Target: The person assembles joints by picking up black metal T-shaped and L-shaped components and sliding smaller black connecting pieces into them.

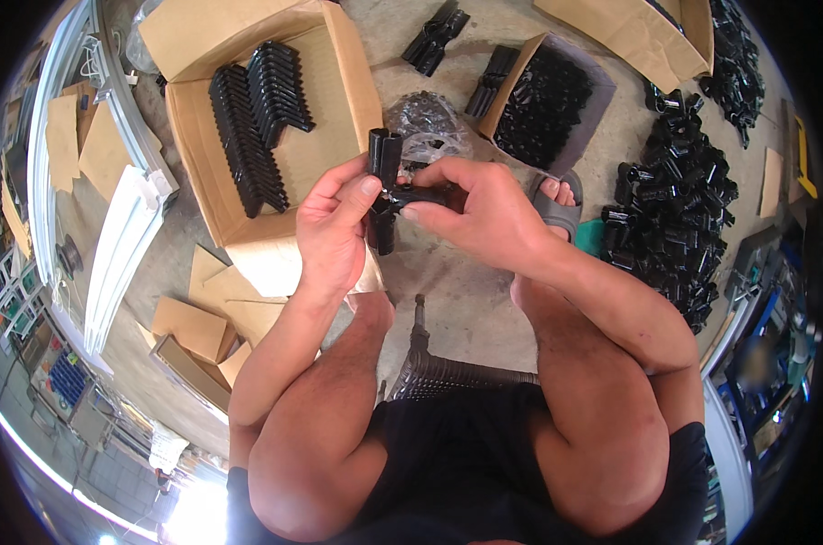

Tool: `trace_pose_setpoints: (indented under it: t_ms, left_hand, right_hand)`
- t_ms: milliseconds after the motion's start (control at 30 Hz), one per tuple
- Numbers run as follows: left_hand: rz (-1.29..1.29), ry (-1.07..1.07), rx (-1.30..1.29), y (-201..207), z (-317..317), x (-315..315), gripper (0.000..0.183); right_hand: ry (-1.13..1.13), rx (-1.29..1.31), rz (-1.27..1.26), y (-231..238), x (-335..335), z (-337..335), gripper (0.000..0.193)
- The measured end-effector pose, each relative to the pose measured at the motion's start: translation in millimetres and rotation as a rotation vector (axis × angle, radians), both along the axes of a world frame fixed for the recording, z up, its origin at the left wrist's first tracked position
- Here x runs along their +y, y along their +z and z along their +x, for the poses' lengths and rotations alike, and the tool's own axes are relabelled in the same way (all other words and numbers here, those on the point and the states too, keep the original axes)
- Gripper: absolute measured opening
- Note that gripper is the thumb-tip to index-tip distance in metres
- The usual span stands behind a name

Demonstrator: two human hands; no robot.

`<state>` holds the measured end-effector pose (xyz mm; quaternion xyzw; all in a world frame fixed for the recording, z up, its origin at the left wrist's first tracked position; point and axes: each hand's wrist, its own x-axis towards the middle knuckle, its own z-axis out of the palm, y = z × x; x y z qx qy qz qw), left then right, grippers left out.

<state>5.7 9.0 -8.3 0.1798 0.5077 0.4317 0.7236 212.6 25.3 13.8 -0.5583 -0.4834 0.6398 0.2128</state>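
The left hand point(331, 222) grasps the black fitting point(386, 156) while the right hand point(488, 204) pinches a dark piece point(427, 193) at its right side, so sideways force against a loose hold could twist the fitting free and drop it onto the floor point(461, 295) below the grip.

Held blk pipe joint point(387, 156): glossy, smooth; plastic/coated metal unclear. Joint heap point(670, 213), rt: same gloss. Open carton point(349, 77): matt brn cardbd. Bag point(427, 116): clear crinkly plastic, shiny. Stool seat point(443, 376): woven, semi-gloss. Shorts point(470, 463): matt blk cloth. Flr point(461, 282): rough matt concrete.
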Motion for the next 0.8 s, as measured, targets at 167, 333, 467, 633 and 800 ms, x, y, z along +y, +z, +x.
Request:
trace_pose_setpoints:
  t_ms: [167, 333, 467, 633, 800]
  left_hand:
    - [0.012, -0.023, 0.024, 0.6, -0.1, 1.6, 0.031]
    - [-0.017, -0.022, 0.014, 1.1, 0.0, 1.0, 0.03]
    - [-0.028, 0.007, 0.064, 1.0, 0.3, -0.8, 0.029]
    - [-0.033, 0.054, 0.097, 3.6, 0.4, -0.4, 0.03]
    - [0.049, 0.003, 0.155, 6.0, 1.1, -0.8, 0.03]
  right_hand:
    - [0.02, -0.051, 0.113, 1.9, 0.6, 2.0, 0.032]
    - [0.005, -0.056, 0.181, 0.7, -1.9, 0.6, 0.031]
    - [0.014, -0.033, 0.22, -1.6, -3.3, -0.2, 0.029]
    - [-0.123, 0.173, -0.116, -22.3, -4.1, 5.7, 0.024]
    - [-0.332, 0.296, -0.23, -28.5, -2.6, 15.4, 0.021]
